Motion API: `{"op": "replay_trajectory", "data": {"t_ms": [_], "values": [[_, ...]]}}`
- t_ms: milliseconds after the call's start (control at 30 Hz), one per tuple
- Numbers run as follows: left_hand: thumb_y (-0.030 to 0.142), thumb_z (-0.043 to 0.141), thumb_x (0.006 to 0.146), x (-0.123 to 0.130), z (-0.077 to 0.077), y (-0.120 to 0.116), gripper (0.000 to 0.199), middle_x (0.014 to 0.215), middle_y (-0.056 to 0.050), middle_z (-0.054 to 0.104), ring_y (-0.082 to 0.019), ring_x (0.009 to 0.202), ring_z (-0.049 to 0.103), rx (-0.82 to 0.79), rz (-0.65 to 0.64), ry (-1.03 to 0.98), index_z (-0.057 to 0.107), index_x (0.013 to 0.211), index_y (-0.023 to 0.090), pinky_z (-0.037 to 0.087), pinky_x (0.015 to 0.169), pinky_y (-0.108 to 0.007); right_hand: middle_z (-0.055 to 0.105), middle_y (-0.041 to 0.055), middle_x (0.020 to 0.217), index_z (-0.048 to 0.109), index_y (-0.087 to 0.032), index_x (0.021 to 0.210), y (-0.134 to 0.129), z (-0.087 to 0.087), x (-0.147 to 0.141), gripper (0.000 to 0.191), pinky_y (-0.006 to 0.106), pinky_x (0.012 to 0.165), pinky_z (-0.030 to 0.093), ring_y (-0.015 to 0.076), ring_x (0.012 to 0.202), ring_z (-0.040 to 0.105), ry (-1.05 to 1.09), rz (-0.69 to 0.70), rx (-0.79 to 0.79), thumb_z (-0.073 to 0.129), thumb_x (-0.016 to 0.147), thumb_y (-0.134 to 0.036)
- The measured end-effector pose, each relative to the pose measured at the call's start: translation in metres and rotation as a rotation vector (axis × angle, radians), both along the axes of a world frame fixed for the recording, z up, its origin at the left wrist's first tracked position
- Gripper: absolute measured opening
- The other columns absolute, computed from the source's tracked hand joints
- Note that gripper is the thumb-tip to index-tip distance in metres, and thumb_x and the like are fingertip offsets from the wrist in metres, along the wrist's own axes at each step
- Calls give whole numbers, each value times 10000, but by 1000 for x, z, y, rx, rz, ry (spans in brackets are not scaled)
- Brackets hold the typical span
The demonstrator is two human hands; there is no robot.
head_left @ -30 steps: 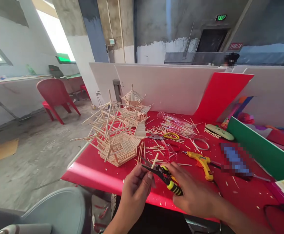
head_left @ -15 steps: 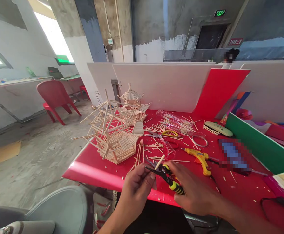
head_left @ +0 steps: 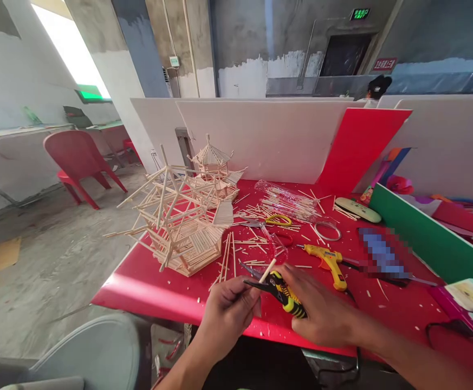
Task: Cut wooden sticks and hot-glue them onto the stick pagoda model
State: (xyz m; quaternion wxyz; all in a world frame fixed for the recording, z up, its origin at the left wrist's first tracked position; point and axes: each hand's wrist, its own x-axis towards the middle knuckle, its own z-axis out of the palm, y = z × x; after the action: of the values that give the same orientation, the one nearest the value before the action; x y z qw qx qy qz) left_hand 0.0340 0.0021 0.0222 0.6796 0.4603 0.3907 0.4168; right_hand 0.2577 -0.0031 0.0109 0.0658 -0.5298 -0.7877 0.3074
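My left hand (head_left: 228, 310) pinches a thin wooden stick (head_left: 267, 270), whose pale end pokes up past the fingers. Wrapped round the handles of black-and-yellow pliers (head_left: 284, 294) is my right hand (head_left: 321, 313). The plier jaws are spread, with the stick between them, close to my left fingertips. Whether the blades touch the stick I cannot tell. Beyond my left hand, an open stick-built frame (head_left: 175, 216) stands on a slatted base. Behind it rises a small stick pavilion (head_left: 214, 157) with a pointed roof.
On the red tabletop (head_left: 138, 279) lie loose sticks, a bag of sticks (head_left: 287, 200), yellow-handled scissors (head_left: 277, 220), a tape ring (head_left: 328, 231) and a yellow glue gun (head_left: 329, 262). A green board (head_left: 427, 233) borders the right. A grey bin lid (head_left: 94, 352) is lower left.
The view has turned slightly right, so the table things appear further left. The pliers have rolled a little in my right hand; the stick stays between their jaws.
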Motion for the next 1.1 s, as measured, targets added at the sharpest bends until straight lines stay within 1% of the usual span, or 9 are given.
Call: {"op": "replay_trajectory", "data": {"t_ms": [100, 167, 267, 367, 467, 567, 800, 967, 1100], "values": [[515, 764, 742, 3, 4, 1, 390, 482, 41, 484, -17, 346, 238, -87, -7, -62, 658, 717, 141, 133, 363, -201, 362, 199, 1544, 304, -130, 1514, 0, 2, -3, 883, 588, 1151, 293, 381, 1440, 306, 58, 13, 49, 526, 661, -177], [536, 789, 698, 6, 5, 3, 422, 477, 41, 491, -11, 338, 231, -125, 32, -73, 639, 696, 141, 124, 360, -198, 388, 203, 1527, 303, -131, 1516, 2, 5, -5, 883, 598, 1141, 301, 386, 1422, 338, 62, 4, 17, 526, 664, -187], [553, 801, 674, 9, 2, 5, 456, 485, 42, 484, -11, 363, 243, -130, 89, -60, 596, 654, 146, 122, 374, -191, 288, 198, 1586, 236, -121, 1547, 6, 6, -5, 925, 603, 1164, 245, 380, 1468, 248, 33, -25, -88, 522, 670, -192], [552, 763, 726, 7, -2, 7, 436, 492, 47, 466, -21, 387, 242, -122, 101, -42, 591, 684, 154, 123, 387, -191, 212, 162, 1623, 218, -131, 1558, 7, 6, -3, 942, 571, 1193, 188, 354, 1499, 157, 78, -37, -168, 515, 666, -186], [528, 729, 776, 0, -5, 7, 393, 510, 44, 460, -42, 421, 263, -67, 123, 8, 607, 725, 158, 155, 405, -195, 313, 130, 1592, 271, -174, 1547, 2, 3, -1, 909, 534, 1187, 233, 338, 1477, 248, 188, -55, -212, 508, 670, -194], [502, 731, 782, -8, -6, 6, 379, 541, 22, 474, -70, 471, 319, 9, 136, 73, 609, 671, 161, 213, 428, -204, 378, 135, 1558, 290, -173, 1544, -7, -1, -1, 889, 517, 1171, 272, 333, 1442, 332, 227, -104, -230, 510, 684, -217], [466, 725, 791, -16, -6, 3, 348, 571, -2, 501, -104, 512, 355, 53, 116, 129, 635, 625, 173, 252, 455, -223, 313, 134, 1590, 284, -138, 1549, -20, -10, -6, 871, 488, 1196, 207, 306, 1477, 260, 178, -187, -333, 524, 719, -257], [468, 706, 804, -22, -5, -1, 358, 576, -7, 505, -116, 525, 362, 107, 103, 145, 630, 610, 177, 269, 471, -229, 417, 74, 1542, 418, -225, 1491, -27, -19, -9, 826, 467, 1179, 268, 318, 1452, 308, 276, -166, -307, 561, 677, -215], [465, 639, 865, -29, -8, -5, 382, 584, -3, 491, -110, 514, 348, 160, 30, 198, 592, 614, 181, 254, 469, -233, 605, 68, 1337, 551, -243, 1379, -39, -32, -10, 714, 434, 1106, 385, 288, 1303, 492, 464, -132, -430, 613, 668, -267]]}}
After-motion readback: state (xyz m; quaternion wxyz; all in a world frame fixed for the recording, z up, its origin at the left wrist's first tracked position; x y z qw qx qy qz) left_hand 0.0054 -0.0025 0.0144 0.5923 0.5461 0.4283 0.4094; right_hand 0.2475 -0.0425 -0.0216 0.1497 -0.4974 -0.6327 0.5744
